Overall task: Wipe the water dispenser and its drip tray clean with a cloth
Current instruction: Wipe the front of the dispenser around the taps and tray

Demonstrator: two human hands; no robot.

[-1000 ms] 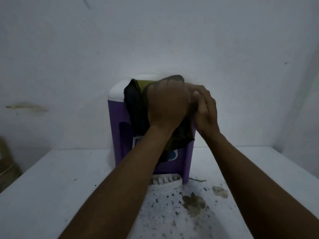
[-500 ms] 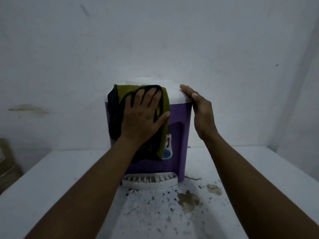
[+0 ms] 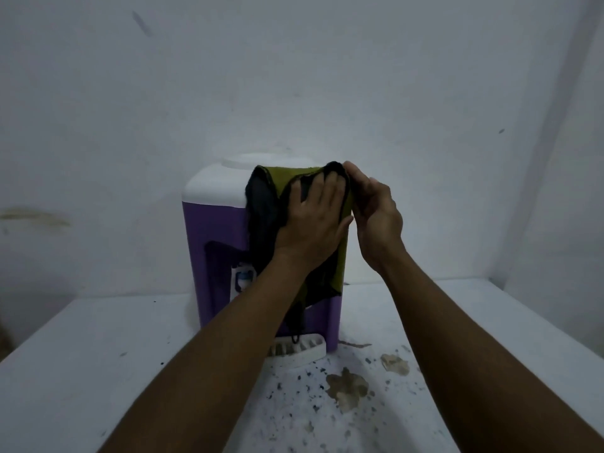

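Grips: left grip flat, fingers straight, pressing cloth; right grip curled round its top corner. Cloth: soft, limp, light; best taken by a bunched edge. Draped over water dispenser front, tail reaching drip tray. Tabletop speckled.

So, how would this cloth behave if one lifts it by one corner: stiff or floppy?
Probably floppy: the cloth drapes over the top edge of the dispenser and hangs in loose folds toward the drip tray. Likely light and thin, since its edges crumple under the left hand. Released, it may slide off, as most of it hangs down the front.
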